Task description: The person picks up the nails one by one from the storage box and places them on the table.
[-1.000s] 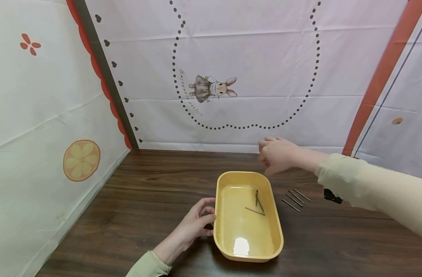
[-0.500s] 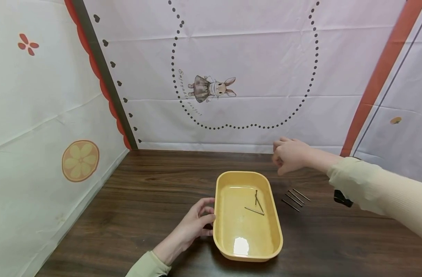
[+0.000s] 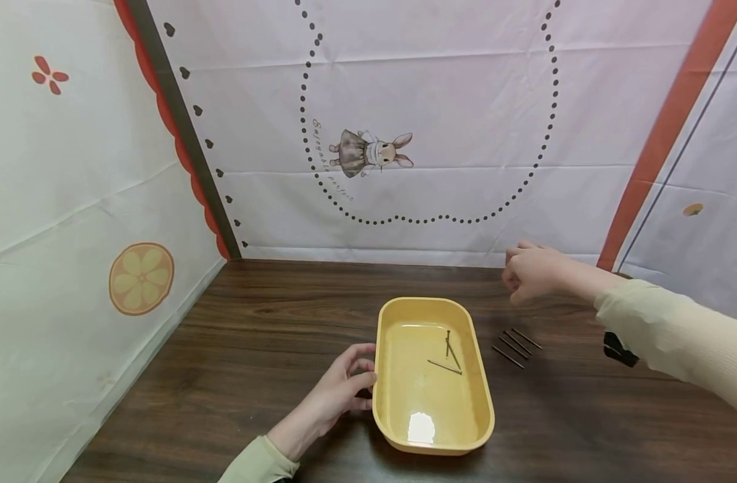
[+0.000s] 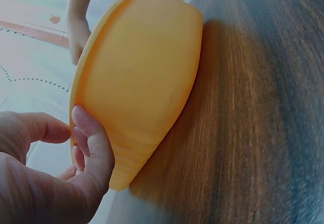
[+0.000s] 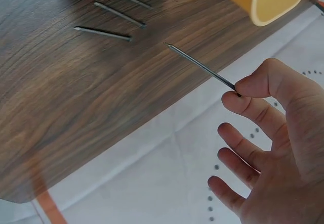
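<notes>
A yellow rectangular tray stands on the table with three nails lying inside. My left hand holds the tray's left side; in the left wrist view its curled fingers are at the rim. My right hand is raised over the back of the table, beyond the tray's far right corner. Between thumb and forefinger it pinches one nail by its head end, point outward, as the right wrist view shows. The other fingers of that hand are spread. That nail cannot be made out in the head view.
Several loose nails lie side by side on the dark wooden table, right of the tray. A printed white cloth hangs behind the table and along its left and right sides.
My right hand has moved to the right, away from the tray's far corner, staying raised. The left hand, the tray and the loose nails have stayed in place.
</notes>
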The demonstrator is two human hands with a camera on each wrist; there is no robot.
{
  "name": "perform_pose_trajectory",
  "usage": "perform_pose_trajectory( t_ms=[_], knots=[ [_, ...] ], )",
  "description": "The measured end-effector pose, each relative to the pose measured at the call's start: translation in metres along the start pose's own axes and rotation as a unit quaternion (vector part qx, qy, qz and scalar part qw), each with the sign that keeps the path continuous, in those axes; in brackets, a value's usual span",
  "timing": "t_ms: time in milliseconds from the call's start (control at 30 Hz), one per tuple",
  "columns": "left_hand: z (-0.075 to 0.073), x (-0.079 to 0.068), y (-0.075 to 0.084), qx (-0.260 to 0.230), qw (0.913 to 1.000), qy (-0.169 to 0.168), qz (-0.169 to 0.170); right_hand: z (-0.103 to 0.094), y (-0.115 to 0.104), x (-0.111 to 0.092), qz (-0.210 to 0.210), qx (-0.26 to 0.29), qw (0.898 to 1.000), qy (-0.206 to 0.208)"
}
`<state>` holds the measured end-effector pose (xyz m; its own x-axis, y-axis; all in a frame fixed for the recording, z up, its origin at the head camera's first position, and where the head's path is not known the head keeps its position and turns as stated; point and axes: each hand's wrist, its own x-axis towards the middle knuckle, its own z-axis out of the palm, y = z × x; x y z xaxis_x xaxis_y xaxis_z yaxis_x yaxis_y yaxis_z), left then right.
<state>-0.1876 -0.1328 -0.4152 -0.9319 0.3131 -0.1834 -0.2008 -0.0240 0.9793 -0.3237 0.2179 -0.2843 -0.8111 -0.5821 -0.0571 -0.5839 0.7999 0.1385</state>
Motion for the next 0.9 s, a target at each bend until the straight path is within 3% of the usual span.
perform_pose_trajectory(
  t_ms=[433, 900],
  knots=[
    [-0.001, 0.002, -0.001, 0.006, 1.0000, -0.001, 0.001, 0.029, 0.029, -0.010, 0.027, 0.005, 1.000, -0.015],
    [-0.001, 0.001, 0.000, 0.008, 1.0000, 0.001, -0.004, 0.051, 0.042, -0.014, 0.065, 0.024, 0.996, -0.052]
  ],
)
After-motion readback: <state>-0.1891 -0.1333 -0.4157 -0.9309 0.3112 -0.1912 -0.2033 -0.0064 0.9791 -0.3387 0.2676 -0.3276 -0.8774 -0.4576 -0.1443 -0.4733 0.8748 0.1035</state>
